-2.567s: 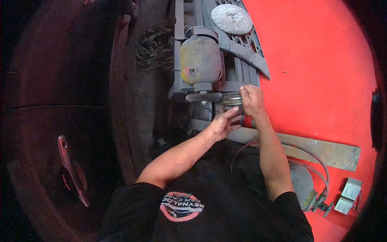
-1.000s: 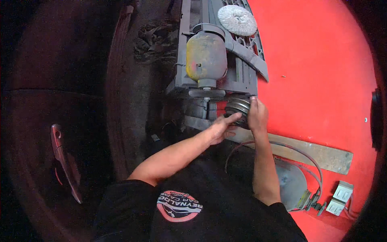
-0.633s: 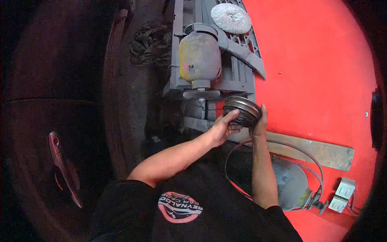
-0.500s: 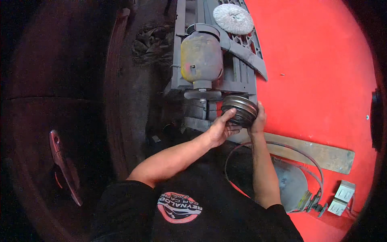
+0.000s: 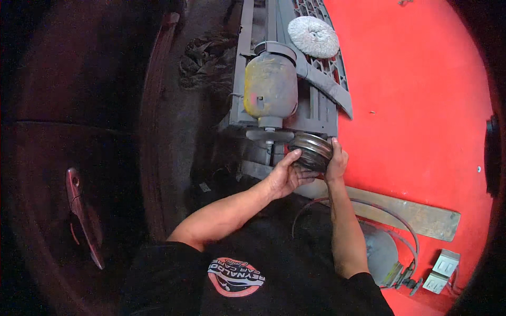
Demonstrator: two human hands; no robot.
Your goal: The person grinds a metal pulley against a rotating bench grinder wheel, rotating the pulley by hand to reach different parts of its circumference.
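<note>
A round, dark metal part like a pulley (image 5: 311, 151), with a shiny ringed rim, is held between my two hands. My left hand (image 5: 287, 176) cups it from the left and below, its thumb on the face and fingers underneath. On the other side my right hand (image 5: 337, 161) grips the edge, fingers wrapped round it. The part's upper left edge is close to a thin wheel (image 5: 270, 135) on the shaft of a grey and yellow bench grinder motor (image 5: 271, 87). Whether part and wheel touch, I cannot tell.
The motor sits on a grey slatted stand (image 5: 321, 125). A white fluffy polishing pad (image 5: 313, 37) lies farther back on it. A wooden board (image 5: 416, 210), a grey tank (image 5: 380, 250) with a hose, and a power outlet box (image 5: 441, 271) are at the right. A car door handle (image 5: 79, 210) is at left.
The part has tilted slightly and shifted a little left toward the wheel, my hands moving with it. The whole view has moved slightly.
</note>
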